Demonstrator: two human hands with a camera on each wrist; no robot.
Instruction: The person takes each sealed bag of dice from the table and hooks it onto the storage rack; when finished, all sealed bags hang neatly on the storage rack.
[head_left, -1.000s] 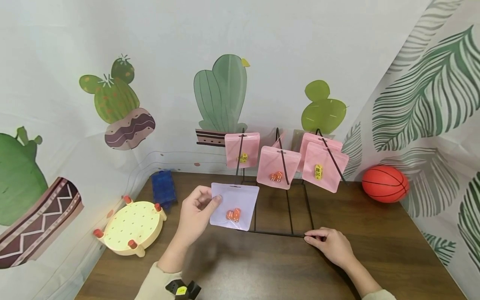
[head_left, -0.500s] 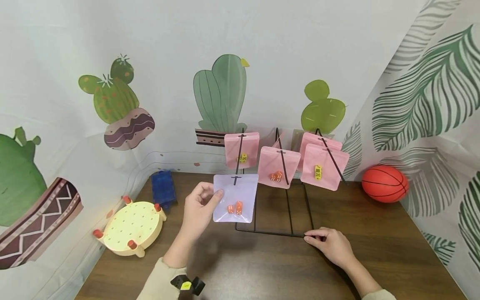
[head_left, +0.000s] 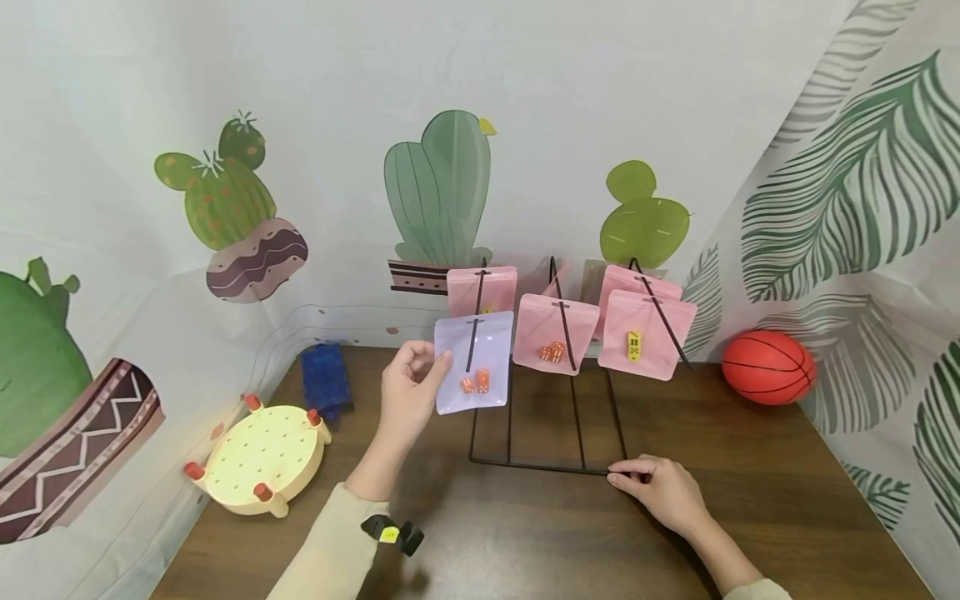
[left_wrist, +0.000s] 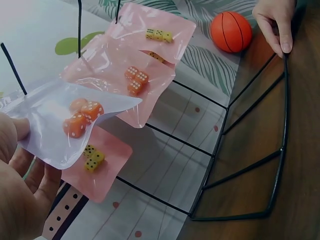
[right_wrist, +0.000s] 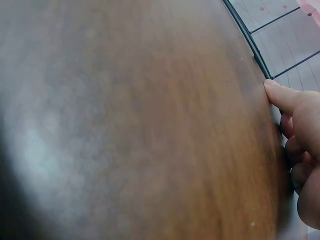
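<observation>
A lilac zip pouch with orange dice inside is pinched at its left edge by my left hand. The left prong of the black wire rack passes through the pouch's hang slot. Behind it on that same prong hangs a pink pouch with yellow dice. Another pink pouch with orange dice hangs on the middle prong, and pink pouches, the front one holding yellow dice, hang on the right prong. My right hand pinches the rack's front right corner.
To the left stands a round cream pegboard stool with red-tipped legs, with a blue translucent block behind it. A red toy basketball sits at the right rear. A patterned cloth backs the wooden table.
My left hand has moved up and away with the lilac pouch, from in front of the rack to along the left prong. My right hand stays at the rack corner.
</observation>
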